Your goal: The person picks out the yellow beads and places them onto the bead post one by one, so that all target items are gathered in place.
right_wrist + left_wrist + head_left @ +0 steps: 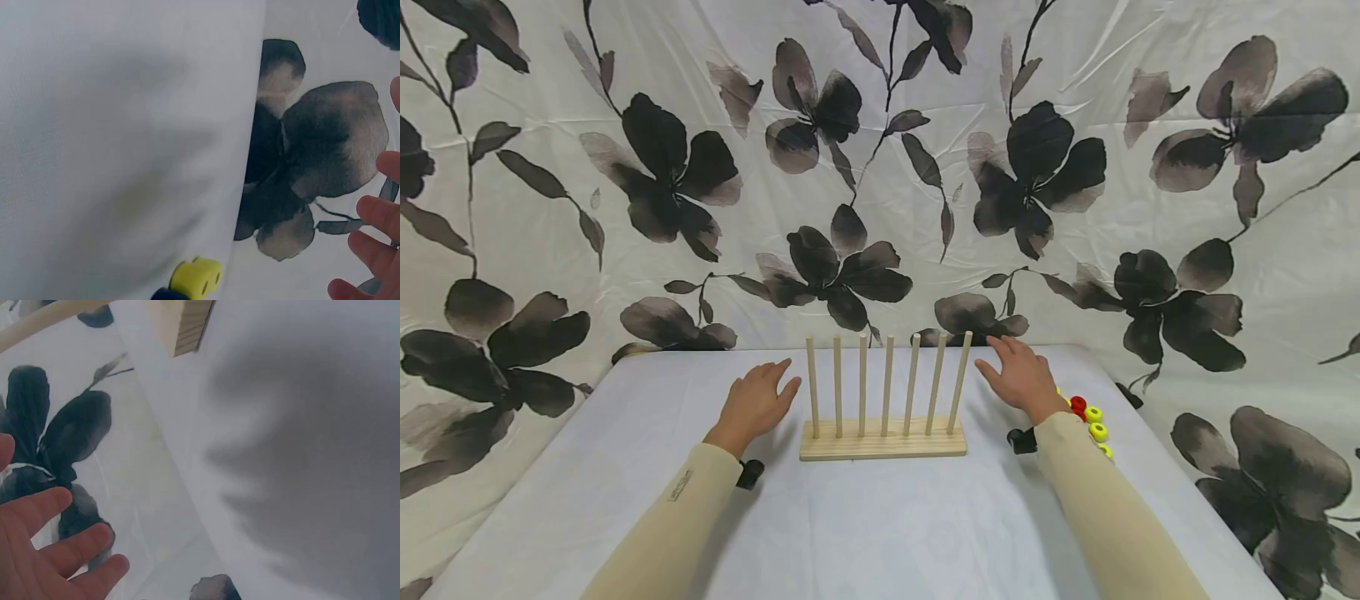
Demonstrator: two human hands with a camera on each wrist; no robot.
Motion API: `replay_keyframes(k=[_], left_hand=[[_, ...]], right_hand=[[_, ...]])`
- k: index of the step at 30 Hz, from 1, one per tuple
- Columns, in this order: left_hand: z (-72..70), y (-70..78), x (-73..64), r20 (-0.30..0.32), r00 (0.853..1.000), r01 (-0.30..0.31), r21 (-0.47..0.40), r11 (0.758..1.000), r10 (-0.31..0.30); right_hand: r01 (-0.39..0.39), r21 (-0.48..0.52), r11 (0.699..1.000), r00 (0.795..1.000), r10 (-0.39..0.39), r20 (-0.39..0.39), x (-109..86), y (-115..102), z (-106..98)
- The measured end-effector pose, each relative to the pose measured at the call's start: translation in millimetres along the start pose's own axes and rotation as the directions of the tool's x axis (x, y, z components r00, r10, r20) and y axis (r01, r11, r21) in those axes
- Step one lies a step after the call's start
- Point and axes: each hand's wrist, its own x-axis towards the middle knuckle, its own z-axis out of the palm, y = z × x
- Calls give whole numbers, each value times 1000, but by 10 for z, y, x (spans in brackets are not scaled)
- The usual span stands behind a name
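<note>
Open white tabletop [865, 529] stretches in front of the wooden peg rack [880, 448], which stands toward the far edge. The left hand [752, 408] and right hand [1022, 383] flank it, apart, fingers spread; yellow and red beads [1098, 432], partly sleeve-hidden, lie near the right edge.

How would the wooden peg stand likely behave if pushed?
The peg stand would probably slide rather than roll, since its flat-sided base rests on the table. Pushed near the tops of its tall pegs, it might tip, as the base looks shallow. Being wooden, it seems likely to stay stiff.
</note>
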Motion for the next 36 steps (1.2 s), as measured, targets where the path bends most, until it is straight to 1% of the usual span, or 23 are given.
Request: replay_keyframes(k=[4, 13, 16, 20, 26, 30, 33, 36], left_hand=[[41, -10, -45, -2, 1000, -8, -31, 999, 8], [115, -46, -124, 40, 999, -20, -124, 992, 25], [128, -51, -140, 69, 997, -6, -187, 982, 19], [164, -61, -168, 109, 994, 13, -236, 972, 14], [228, -77, -211, 133, 990, 1, -271, 963, 36], [252, -72, -244, 148, 988, -8, -299, 954, 54], [266, -73, -261, 169, 984, -1, -318, 948, 57], [278, -80, -273, 193, 979, 5, -326, 945, 61]], right_hand=[[-2, 7, 1000, 1000, 2, 2, -21, 26, -14], [-7, -8, 1000, 1000, 7, 6, -47, 125, 17], [-15, 0, 1000, 1000, 15, 10, -53, 154, 13], [-25, 1, 1000, 999, 25, 20, -64, 188, 9], [-28, -1, 1000, 999, 28, 17, -65, 264, 11], [-11, 7, 1000, 1000, 11, 18, -55, 336, 26], [-8, 36, 999, 1000, 7, 27, -47, 389, 32], [-20, 69, 997, 999, 17, 46, -47, 437, 24]])
